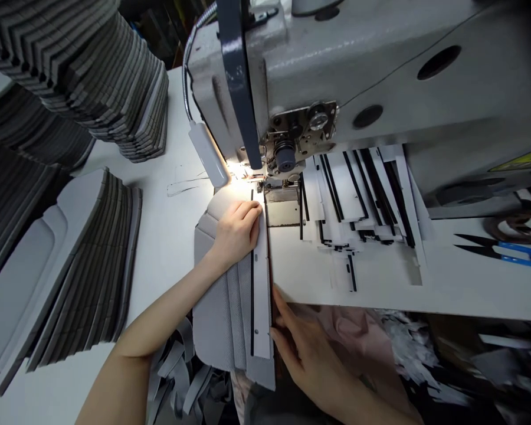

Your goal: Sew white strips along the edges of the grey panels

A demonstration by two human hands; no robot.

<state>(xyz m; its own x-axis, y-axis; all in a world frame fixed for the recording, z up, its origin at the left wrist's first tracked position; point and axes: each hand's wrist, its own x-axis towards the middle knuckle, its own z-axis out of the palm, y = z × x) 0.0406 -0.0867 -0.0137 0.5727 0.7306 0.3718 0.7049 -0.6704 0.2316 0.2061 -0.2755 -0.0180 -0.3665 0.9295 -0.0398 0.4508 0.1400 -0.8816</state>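
A grey quilted fabric panel point(216, 319) lies on the table, its far end under the needle area of the sewing machine point(287, 141). Along its right side runs a white strip point(262, 295) with a black line and small dark marks. My left hand point(238, 231) is closed over the panel and strip just in front of the presser foot point(259, 184), its fingers curled and pressing down. Nearer me, my right hand point(307, 354) holds the right edge of panel and strip between thumb and fingers; some fingertips are hidden below the edge.
Stacked grey panels point(84, 265) stand at the left, with a taller pile point(115, 77) behind. White strips with black lines point(358, 195) lie fanned under the machine arm. Blue-handled snips point(513, 252) rest at the right. A lit lamp point(209, 154) hangs by the needle. Grey scraps point(181, 372) hang below.
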